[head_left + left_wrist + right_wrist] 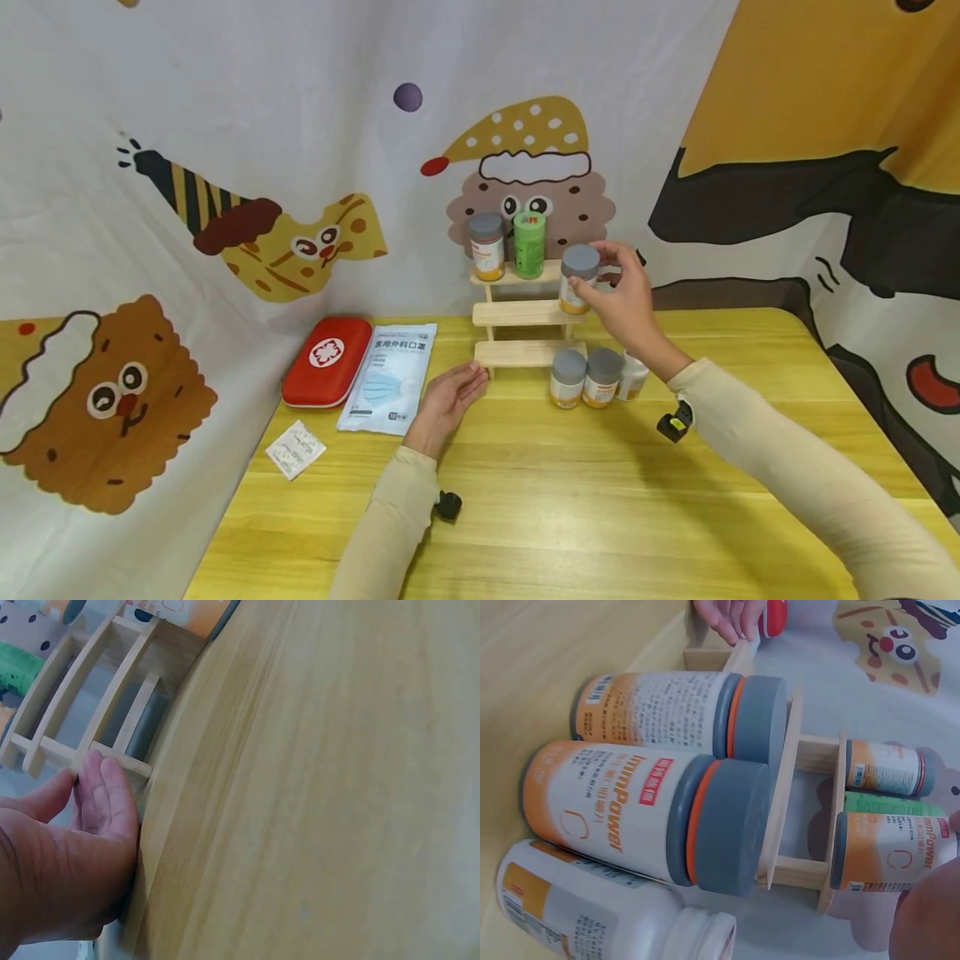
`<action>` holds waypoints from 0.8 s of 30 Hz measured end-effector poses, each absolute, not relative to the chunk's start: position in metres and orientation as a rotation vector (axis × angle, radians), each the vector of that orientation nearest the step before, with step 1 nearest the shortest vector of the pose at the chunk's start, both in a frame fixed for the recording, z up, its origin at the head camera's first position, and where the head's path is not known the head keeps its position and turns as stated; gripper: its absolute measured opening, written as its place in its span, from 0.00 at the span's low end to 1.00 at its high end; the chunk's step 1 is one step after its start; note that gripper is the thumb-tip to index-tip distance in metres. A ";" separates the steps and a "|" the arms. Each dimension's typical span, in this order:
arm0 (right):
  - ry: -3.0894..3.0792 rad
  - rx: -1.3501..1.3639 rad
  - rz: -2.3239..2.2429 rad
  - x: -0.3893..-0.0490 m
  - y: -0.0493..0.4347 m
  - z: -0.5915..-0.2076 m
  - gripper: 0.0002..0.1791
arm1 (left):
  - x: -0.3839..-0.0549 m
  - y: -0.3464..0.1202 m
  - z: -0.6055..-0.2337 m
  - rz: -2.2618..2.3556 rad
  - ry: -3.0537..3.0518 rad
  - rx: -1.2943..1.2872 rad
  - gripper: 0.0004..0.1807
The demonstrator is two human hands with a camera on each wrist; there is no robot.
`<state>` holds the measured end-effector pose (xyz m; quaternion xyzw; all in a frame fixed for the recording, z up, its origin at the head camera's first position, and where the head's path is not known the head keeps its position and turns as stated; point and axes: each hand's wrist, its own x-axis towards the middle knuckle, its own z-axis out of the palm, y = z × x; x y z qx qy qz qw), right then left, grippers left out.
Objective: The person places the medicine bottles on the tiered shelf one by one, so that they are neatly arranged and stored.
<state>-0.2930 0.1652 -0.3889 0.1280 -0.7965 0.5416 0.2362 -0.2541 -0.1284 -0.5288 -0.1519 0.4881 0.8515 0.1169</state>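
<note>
Right grip [628, 293] is closed round 1 upright jar [573, 290], lid [581, 259] up; rack [517, 354] is pinched by left grip [448, 395]; tabletop [555, 508] is backed by printed cloth [315, 75].

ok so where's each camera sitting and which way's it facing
Head: worn there, facing forward and down at the wooden rack; left hand, right hand and sleeves show.
Left wrist: worn there, facing tabletop and rack; left hand shows.
Right wrist: worn there, facing three tabletop bottles and rack; both hands partly show.
Head and right wrist share those bottles.
</note>
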 end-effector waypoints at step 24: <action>-2.055 0.246 1.490 -0.326 0.147 -0.382 0.32 | -0.252 -0.128 -0.528 2.493 1.438 -0.447 0.20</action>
